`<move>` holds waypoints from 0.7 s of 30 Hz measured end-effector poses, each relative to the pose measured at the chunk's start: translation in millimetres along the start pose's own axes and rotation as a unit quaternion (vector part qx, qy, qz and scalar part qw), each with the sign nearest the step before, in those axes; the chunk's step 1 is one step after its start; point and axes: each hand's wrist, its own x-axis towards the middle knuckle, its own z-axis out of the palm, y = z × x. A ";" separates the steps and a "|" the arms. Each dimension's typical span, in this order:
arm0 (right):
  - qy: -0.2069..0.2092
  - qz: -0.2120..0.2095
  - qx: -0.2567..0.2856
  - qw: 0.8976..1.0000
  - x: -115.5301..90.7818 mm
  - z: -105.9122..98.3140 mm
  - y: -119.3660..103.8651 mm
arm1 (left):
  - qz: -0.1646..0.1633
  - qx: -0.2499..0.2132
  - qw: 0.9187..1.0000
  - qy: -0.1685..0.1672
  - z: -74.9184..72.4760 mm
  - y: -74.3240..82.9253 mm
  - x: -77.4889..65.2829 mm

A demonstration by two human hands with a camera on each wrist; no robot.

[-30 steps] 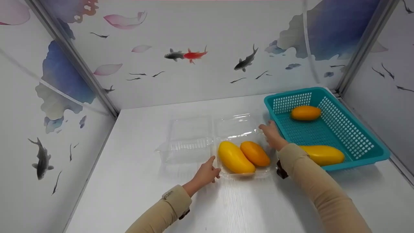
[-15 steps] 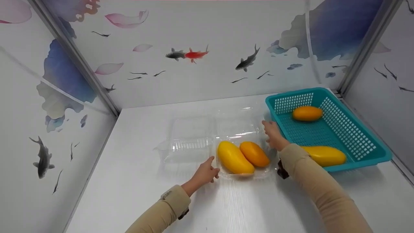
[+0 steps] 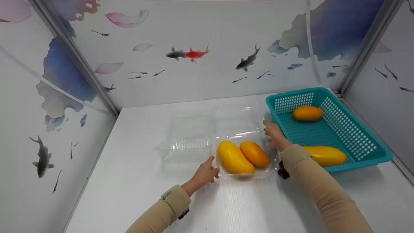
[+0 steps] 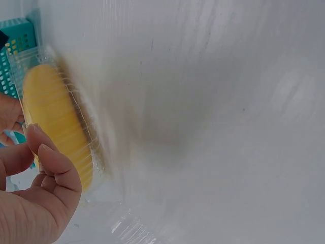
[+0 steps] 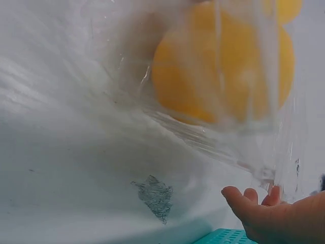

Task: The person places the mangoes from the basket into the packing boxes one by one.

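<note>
A clear plastic clamshell box (image 3: 237, 129) lies with its lid folded back, away from the person. Its tray holds a yellow mango (image 3: 233, 157) and a smaller orange mango (image 3: 254, 153), side by side. My left hand (image 3: 203, 173) pinches the tray's left rim between thumb and curled fingers, with the yellow mango just beyond in the left wrist view. On the box's far right side, my right hand (image 3: 275, 134) pinches the edge near the hinge. The right wrist view shows that hand's fingertips (image 5: 231, 194) at the clear rim, below the orange mango (image 5: 223, 76).
A second clear clamshell box (image 3: 186, 153) stands to the left, its lid also folded back. Close beside my right forearm is a teal basket (image 3: 359, 160) with an orange mango (image 3: 307, 113) and a yellow mango (image 3: 326, 156), partly covered by the sleeve.
The lid of the box with the mangoes has tilted farther back. My right hand has shifted slightly right, while my left hand has stayed nearly in place. The view has moved a little.
</note>
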 end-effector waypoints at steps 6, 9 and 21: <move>0.008 -0.002 0.026 1.000 0.4 0.9 1.4 | -0.013 0.002 1.000 -0.003 0.1 2.2 -0.2; 0.009 -0.010 0.024 1.000 2.2 1.2 2.2 | -0.018 0.003 1.000 -0.004 0.3 2.9 -0.7; 0.016 -0.042 -0.017 0.999 -1.7 2.7 -0.3 | -0.028 0.004 1.000 -0.002 0.3 2.1 -1.0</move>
